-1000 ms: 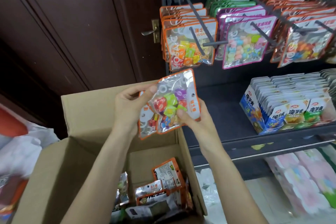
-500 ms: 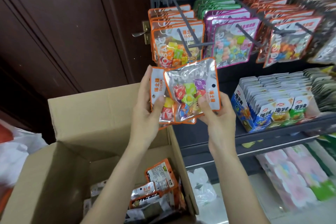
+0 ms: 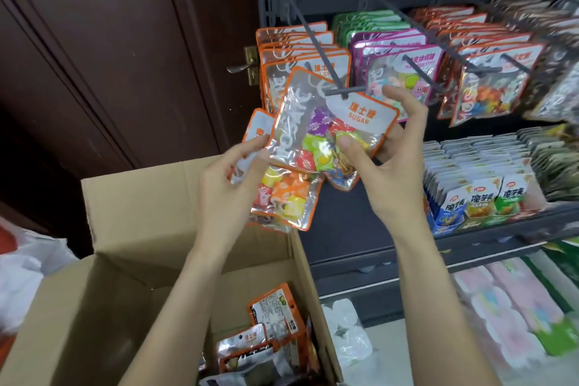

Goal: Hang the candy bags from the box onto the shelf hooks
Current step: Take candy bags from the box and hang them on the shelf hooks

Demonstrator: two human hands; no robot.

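Risk, missed hook: the hole in the top candy bag looks only just at the tip of the grey hook; I judge that a small tilt of the bag could let the tip slide past the hole and the bag drop.
Risk, bag swinging: the right hand grips this bag low, thumb on the front and fingers behind, so the header above the hand is free to flop away from the tip.
Risk, spare bag slipping: the left hand pinches a second candy bag by its upper edge only; its heavy lower part hangs below the hand and could slip out, back into the cardboard box under both forearms.
Risk, crowding: the orange bags already hanging sit just behind and above the right hand on the same hook, so pushing in could snag them.
Right hand state: clamped on the top bag, thumb across the candies.
Left hand state: pinching the second bag, fingers curled round its edge.
Top bag place: between thumb and fingers of the right hand, its header above the hand, touching the hook tip as far as I can tell.
Second bag place: to the right of the left hand, partly under the top bag, left of the right hand.
More bags: in the box, well below both hands.
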